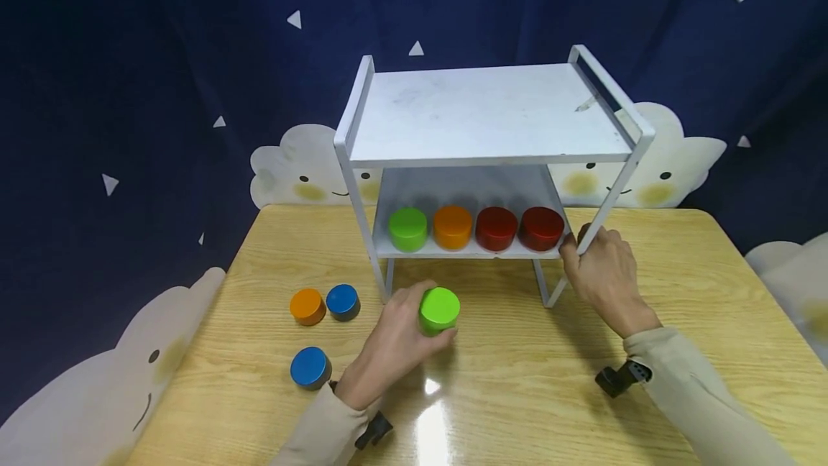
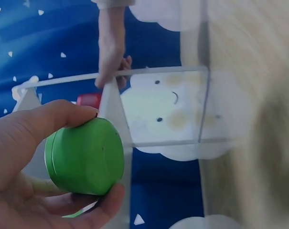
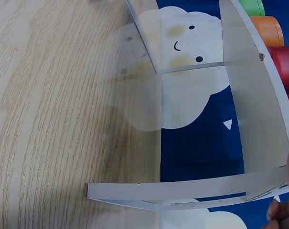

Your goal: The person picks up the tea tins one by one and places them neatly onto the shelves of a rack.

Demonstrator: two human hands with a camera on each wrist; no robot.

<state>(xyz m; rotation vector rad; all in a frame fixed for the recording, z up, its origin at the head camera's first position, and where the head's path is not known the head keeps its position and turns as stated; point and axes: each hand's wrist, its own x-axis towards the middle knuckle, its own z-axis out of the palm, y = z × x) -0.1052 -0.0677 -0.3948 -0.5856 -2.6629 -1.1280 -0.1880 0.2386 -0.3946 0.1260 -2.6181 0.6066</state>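
Observation:
My left hand (image 1: 396,340) holds a bright green round tin (image 1: 439,310) above the table, in front of the white two-tier shelf (image 1: 491,117). In the left wrist view, thumb and fingers wrap the green tin (image 2: 87,155) from both sides. My right hand (image 1: 604,275) grips the shelf's right front post at the height of the lower board. On that board stand, from left to right, a green tin (image 1: 408,229), an orange tin (image 1: 452,227) and two dark red tins (image 1: 496,229). Only a bit of the right hand (image 3: 283,210) shows in the right wrist view.
Left of the shelf, on the wooden table (image 1: 511,387), lie an orange tin (image 1: 307,306), a blue tin (image 1: 343,302) close beside it, and another blue tin (image 1: 310,367) nearer the front. A dark blue curtain (image 1: 194,56) with clouds and white triangles hangs behind.

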